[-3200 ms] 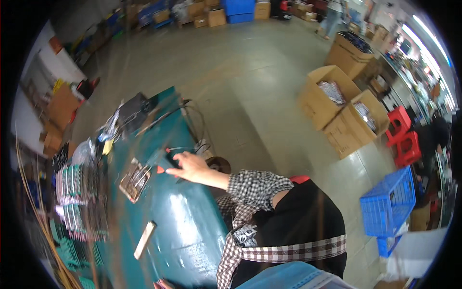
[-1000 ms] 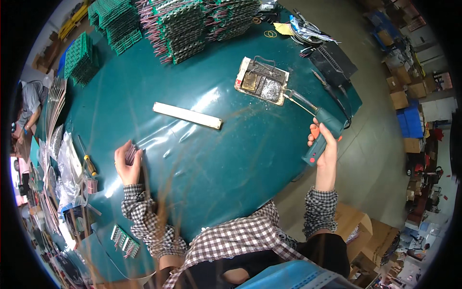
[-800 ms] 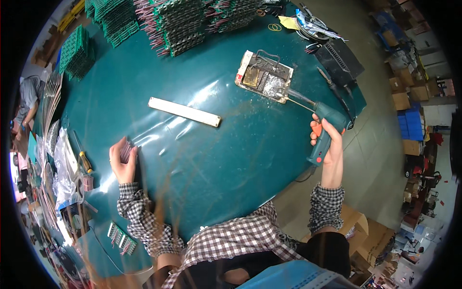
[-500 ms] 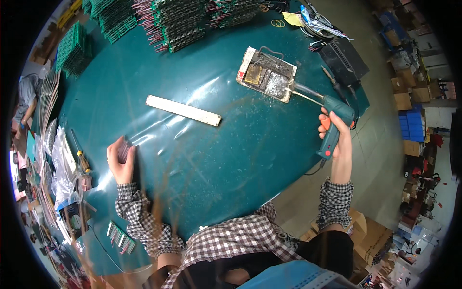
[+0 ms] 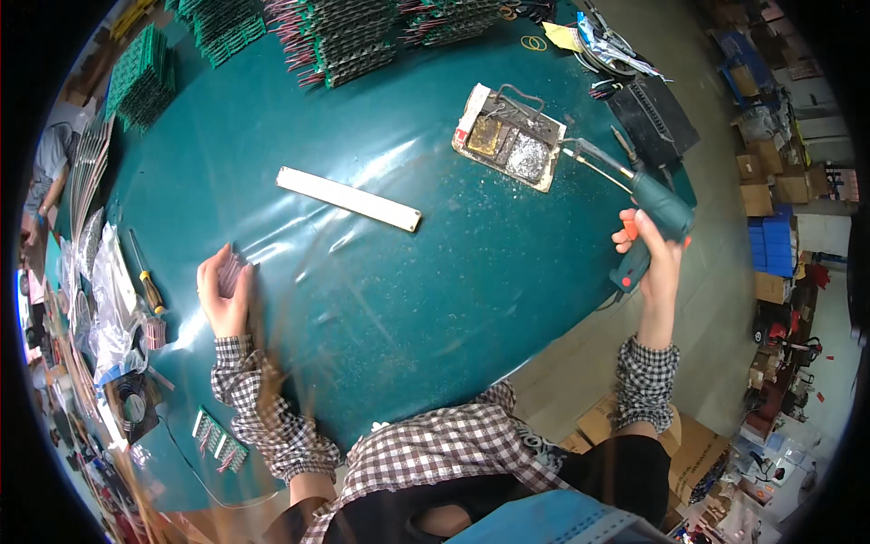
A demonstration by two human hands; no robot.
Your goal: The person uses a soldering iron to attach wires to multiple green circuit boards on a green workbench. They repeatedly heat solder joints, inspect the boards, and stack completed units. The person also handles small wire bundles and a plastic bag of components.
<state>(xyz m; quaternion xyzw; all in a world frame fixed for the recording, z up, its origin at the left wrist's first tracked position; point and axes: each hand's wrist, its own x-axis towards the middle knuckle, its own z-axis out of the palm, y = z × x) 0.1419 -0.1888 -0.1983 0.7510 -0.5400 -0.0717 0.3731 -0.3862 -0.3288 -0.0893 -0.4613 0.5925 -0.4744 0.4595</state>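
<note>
The teal pistol-grip soldering gun (image 5: 654,222) has swung out past the teal worktop's (image 5: 435,299) right edge, right hand (image 5: 654,272) fingers wrapped round its grip, left hand (image 5: 222,290) pinching a small pink part (image 5: 232,270).

Shirt: black-and-white checked, long-sleeved.
Cuffs: gathered at both wrists, at eight and four o'clock.
Hands: left hand (image 5: 222,295) and right hand (image 5: 654,263) were bare, ungloved.
Lap: dark garment.

table cover (image 5: 435,272): teal | soldering gun (image 5: 654,218): teal, orange trigger | sleeves (image 5: 645,381): black-white check | strip (image 5: 349,199): white
</note>
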